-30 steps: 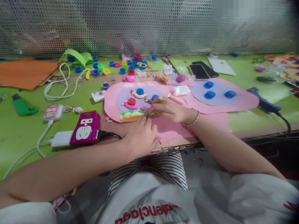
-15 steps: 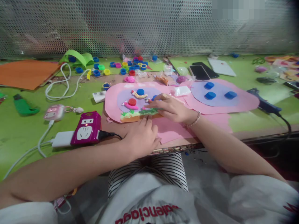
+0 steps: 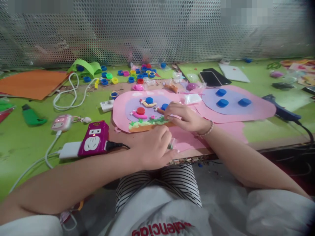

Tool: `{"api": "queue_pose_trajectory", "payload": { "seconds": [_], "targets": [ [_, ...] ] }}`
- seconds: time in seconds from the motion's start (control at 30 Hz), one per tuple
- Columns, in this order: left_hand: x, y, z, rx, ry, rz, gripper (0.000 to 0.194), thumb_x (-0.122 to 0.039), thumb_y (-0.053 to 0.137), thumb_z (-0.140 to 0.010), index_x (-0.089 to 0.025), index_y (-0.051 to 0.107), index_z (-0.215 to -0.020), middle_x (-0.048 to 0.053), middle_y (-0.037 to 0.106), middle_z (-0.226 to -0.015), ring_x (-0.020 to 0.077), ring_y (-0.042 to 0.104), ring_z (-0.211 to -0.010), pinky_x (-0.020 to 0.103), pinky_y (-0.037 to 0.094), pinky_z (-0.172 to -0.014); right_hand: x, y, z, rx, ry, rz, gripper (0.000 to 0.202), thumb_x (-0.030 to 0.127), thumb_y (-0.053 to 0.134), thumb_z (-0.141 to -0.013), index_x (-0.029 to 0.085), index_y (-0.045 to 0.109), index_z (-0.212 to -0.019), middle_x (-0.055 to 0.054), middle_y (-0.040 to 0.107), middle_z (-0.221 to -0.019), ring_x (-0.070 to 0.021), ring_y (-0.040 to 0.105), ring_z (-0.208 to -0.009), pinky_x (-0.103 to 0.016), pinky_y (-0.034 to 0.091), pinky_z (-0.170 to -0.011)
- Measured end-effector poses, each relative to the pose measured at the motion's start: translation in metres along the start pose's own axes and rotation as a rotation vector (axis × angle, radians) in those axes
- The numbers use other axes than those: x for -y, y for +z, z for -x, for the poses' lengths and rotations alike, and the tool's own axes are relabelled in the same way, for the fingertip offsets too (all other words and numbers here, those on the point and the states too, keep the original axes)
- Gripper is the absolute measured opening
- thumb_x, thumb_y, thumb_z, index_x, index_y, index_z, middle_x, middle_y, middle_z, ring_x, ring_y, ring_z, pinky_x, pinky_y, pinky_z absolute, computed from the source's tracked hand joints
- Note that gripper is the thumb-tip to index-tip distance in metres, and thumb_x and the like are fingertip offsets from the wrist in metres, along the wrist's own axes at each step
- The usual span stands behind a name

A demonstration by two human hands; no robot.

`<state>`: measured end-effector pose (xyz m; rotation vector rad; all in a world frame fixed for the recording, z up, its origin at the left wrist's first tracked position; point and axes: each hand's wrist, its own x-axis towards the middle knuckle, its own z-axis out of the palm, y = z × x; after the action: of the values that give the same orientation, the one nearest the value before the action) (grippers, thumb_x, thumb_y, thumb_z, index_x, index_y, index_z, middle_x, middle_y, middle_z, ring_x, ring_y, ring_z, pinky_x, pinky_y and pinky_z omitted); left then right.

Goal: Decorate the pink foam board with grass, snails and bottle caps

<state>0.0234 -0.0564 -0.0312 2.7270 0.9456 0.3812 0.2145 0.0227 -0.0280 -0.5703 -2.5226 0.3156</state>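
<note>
Pressing down on the green grass strip (image 3: 150, 121) along the lower edge of the pink foam board (image 3: 120, 111), the right hand (image 3: 183, 116) lies flat-curled, fingertips on the strip's right end, not gripping anything that I can see. Left hand (image 3: 152, 147) rests on the table edge just below the strip, fingers closed around a small object near the thumb; too blurred to tell what it is. On the lilac oval (image 3: 147, 106): red cap (image 3: 140, 110) and blue cap (image 3: 149, 100), both just above the strip. Purple power strip (image 3: 94, 142) lies to the left, well apart.

Judgement: good adhesion likely calls for even fingertip pressure along the whole strip, left hand steadying the board so it does not slide, and keeping clear of the snail figures nearby.
</note>
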Motion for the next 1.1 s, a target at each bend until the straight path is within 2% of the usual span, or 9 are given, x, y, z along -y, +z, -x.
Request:
{"api": "queue_pose_trajectory", "payload": {
  "seconds": [0.13,0.23,0.33,0.4,0.47,0.63,0.77,0.93,1.1],
  "targets": [
    [0.004,-0.005,-0.003,0.003,-0.251,0.434,0.004,-0.019,0.038,-0.086,-0.018,0.041,-0.089,0.003,0.053,-0.085,0.0147,0.052,-0.078,0.031,0.047,-0.072,-0.001,-0.003,0.002,-0.023,0.056,-0.084,0.032,0.029,0.034,-0.095,0.019,0.045,-0.067,-0.001,0.044,-0.064,-0.0131,0.043,-0.063,-0.027,0.037,-0.063],
    [0.007,0.003,-0.008,-0.119,-0.401,0.733,0.007,-0.016,0.039,-0.086,-0.02,0.038,-0.091,0.001,0.053,-0.085,0.0132,0.055,-0.08,0.029,0.048,-0.073,0.0,-0.003,0.003,-0.035,0.068,-0.144,0.029,0.028,0.038,-0.095,0.018,0.046,-0.068,0.0,0.045,-0.065,-0.0109,0.043,-0.061,-0.025,0.037,-0.06],
    [0.009,0.013,-0.014,-0.216,-0.478,1.06,0.008,-0.021,0.044,-0.086,-0.02,0.038,-0.091,-0.001,0.053,-0.081,0.0109,0.057,-0.068,0.027,0.049,-0.062,0.003,-0.004,0.003,-0.058,0.034,-0.162,0.019,0.021,0.046,-0.09,0.017,0.051,-0.073,-0.001,0.05,-0.07,-0.0101,0.047,-0.065,-0.024,0.04,-0.063],
    [0.01,0.015,-0.017,-0.296,-0.524,1.193,0.011,-0.021,0.049,-0.084,-0.019,0.04,-0.089,-0.002,0.053,-0.08,0.0092,0.057,-0.064,0.024,0.048,-0.059,0.005,-0.003,0.002,-0.075,0.024,-0.177,0.012,0.017,0.051,-0.087,0.016,0.053,-0.075,-0.001,0.052,-0.072,-0.01,0.049,-0.067,-0.024,0.041,-0.065],
    [0.011,0.016,-0.02,-0.356,-0.556,1.247,0.01,-0.017,0.052,-0.082,-0.017,0.043,-0.086,-0.002,0.054,-0.08,0.0084,0.058,-0.066,0.023,0.048,-0.062,0.006,-0.003,0.002,-0.084,0.023,-0.206,0.008,0.013,0.052,-0.084,0.016,0.055,-0.078,0.0,0.052,-0.072,-0.0094,0.05,-0.066,-0.024,0.042,-0.064],
    [0.011,0.013,-0.021,-0.374,-0.582,1.297,0.007,-0.015,0.051,-0.082,-0.016,0.045,-0.084,-0.001,0.054,-0.078,0.008,0.057,-0.065,0.022,0.048,-0.062,0.004,-0.001,0.003,-0.126,0.01,-0.263,0.006,0.011,0.055,-0.082,0.016,0.057,-0.083,-0.001,0.055,-0.075,-0.0088,0.051,-0.068,-0.023,0.043,-0.064],
    [0.011,0.013,-0.02,-0.373,-0.607,1.259,0.004,-0.018,0.049,-0.084,-0.017,0.045,-0.084,-0.001,0.052,-0.078,0.0085,0.056,-0.068,0.022,0.047,-0.062,0.005,-0.002,0.003,-0.07,0.033,-0.258,0.007,0.011,0.056,-0.082,0.016,0.06,-0.085,-0.001,0.058,-0.077,-0.0088,0.053,-0.07,-0.022,0.044,-0.065],
    [0.013,0.018,-0.016,-0.315,-0.552,1.148,0.01,-0.028,0.048,-0.087,-0.018,0.046,-0.09,0.0,0.054,-0.083,0.01,0.055,-0.072,0.023,0.046,-0.063,0.005,-0.003,0.002,-0.028,0.058,-0.241,0.013,0.011,0.056,-0.082,0.015,0.063,-0.092,-0.004,0.061,-0.082,-0.0083,0.055,-0.07,-0.021,0.044,-0.063],
    [0.015,0.021,-0.014,-0.222,-0.613,1.094,0.012,-0.028,0.045,-0.087,-0.018,0.047,-0.094,0.001,0.055,-0.08,0.0112,0.054,-0.067,0.023,0.045,-0.057,0.005,-0.004,0.003,0.072,0.06,-0.192,0.016,0.014,0.055,-0.083,0.017,0.067,-0.094,-0.003,0.063,-0.08,-0.0072,0.054,-0.063,-0.022,0.045,-0.063]
  ]
}}
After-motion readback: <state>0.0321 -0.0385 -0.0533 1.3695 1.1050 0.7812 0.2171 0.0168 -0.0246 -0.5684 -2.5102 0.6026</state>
